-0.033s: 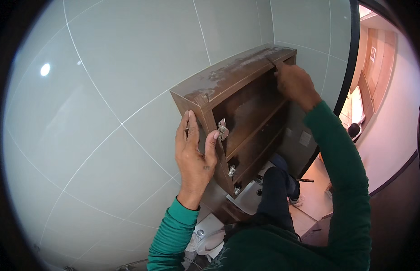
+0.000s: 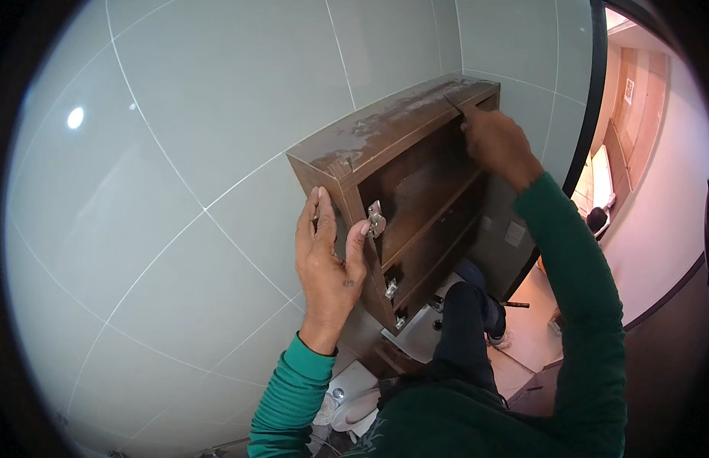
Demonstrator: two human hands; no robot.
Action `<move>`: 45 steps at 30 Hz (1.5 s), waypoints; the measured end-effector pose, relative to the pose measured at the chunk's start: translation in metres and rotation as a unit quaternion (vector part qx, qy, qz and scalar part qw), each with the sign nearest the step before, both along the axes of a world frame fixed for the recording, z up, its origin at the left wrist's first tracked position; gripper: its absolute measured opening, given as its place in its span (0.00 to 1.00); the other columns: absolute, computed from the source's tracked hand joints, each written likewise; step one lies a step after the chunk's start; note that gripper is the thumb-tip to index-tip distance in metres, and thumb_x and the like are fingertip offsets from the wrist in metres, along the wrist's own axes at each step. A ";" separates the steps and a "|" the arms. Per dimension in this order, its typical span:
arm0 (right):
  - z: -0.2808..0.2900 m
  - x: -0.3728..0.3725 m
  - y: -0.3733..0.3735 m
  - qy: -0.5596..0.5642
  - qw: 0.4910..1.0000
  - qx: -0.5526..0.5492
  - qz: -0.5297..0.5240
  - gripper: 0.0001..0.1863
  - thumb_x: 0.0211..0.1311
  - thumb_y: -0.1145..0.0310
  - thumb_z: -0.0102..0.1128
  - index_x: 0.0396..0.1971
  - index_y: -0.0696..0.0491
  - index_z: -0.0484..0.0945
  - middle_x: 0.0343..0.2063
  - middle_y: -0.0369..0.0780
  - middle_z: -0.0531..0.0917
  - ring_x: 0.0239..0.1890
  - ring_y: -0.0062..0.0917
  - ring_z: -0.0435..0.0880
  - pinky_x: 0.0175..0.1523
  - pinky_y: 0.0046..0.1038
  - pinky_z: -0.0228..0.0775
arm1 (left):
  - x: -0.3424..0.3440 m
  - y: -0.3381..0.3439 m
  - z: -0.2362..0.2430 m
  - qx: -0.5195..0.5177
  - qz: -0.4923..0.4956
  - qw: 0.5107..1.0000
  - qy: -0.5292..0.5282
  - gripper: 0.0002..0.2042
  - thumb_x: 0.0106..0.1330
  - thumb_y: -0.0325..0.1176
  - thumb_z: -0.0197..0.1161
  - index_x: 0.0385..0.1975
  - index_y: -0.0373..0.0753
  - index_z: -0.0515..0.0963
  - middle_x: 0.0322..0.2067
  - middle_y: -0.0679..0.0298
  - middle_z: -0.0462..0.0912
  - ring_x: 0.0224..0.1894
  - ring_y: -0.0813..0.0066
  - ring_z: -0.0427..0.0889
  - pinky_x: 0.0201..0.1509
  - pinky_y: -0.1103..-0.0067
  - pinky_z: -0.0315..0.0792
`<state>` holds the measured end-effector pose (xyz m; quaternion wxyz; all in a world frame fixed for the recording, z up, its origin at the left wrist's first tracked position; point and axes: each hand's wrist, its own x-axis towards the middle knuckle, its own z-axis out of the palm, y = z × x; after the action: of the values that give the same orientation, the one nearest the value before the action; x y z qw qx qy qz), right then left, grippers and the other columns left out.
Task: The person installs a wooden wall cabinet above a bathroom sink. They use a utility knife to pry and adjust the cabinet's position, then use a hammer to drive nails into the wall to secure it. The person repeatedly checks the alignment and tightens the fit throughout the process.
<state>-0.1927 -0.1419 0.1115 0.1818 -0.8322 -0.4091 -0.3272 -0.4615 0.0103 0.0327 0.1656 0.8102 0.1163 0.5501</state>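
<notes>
A brown wooden wall cabinet [image 2: 431,174] hangs on the tiled wall, its open front showing shelves. Its top board [image 2: 400,114] is worn, with whitish patches. My left hand [image 2: 328,256] grips the near side panel, with the straight fingers along the outer face and the thumb at the front edge beside a metal hinge [image 2: 376,220]. At the far right end my right hand [image 2: 501,145] is closed around a thin dark tool [image 2: 453,102], whose tip meets the top board near the front edge. Its handle is hidden in my fist.
Below stand a white basin [image 2: 417,336] and a toilet [image 2: 358,408]. More hinges [image 2: 392,288] stick out from the cabinet's side. At the right a dark door frame [image 2: 587,114] borders a lit passage, where part of a person [image 2: 597,220] shows.
The thin dark tool and my right hand have shifted very slightly left along the top board. My left hand keeps its place on the cabinet.
</notes>
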 end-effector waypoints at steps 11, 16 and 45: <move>0.014 -0.078 -0.001 0.050 0.994 -0.050 0.083 0.10 0.69 0.69 0.57 0.44 0.59 0.76 0.32 0.56 0.84 0.38 0.56 0.84 0.44 0.53 0.74 | -0.002 0.001 0.002 0.025 0.010 1.000 0.005 0.25 0.68 0.32 0.70 0.62 0.27 0.76 0.63 0.38 0.73 0.65 0.48 0.76 0.67 0.65 0.70; 0.014 -0.105 0.001 0.061 0.987 -0.045 0.145 0.09 0.69 0.69 0.57 0.38 0.61 0.75 0.30 0.56 0.84 0.38 0.56 0.83 0.44 0.51 0.75 | -0.002 -0.001 0.003 0.010 -0.006 1.000 -0.002 0.24 0.68 0.32 0.69 0.61 0.26 0.76 0.63 0.37 0.73 0.66 0.46 0.75 0.68 0.64 0.70; 0.024 -0.038 -0.017 0.074 0.992 0.085 0.061 0.15 0.68 0.64 0.60 0.31 0.64 0.81 0.29 0.58 0.82 0.37 0.56 0.84 0.45 0.50 0.76 | 0.014 0.003 0.087 0.287 0.069 0.954 0.054 0.08 0.64 0.33 0.71 0.39 0.40 0.86 0.45 0.62 0.87 0.47 0.57 0.80 0.61 0.65 0.69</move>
<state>-0.2307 -0.1590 0.1359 0.3009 -0.8094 -0.4152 -0.2864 -0.4475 0.0132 0.1196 -0.1189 0.8421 0.0172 0.5257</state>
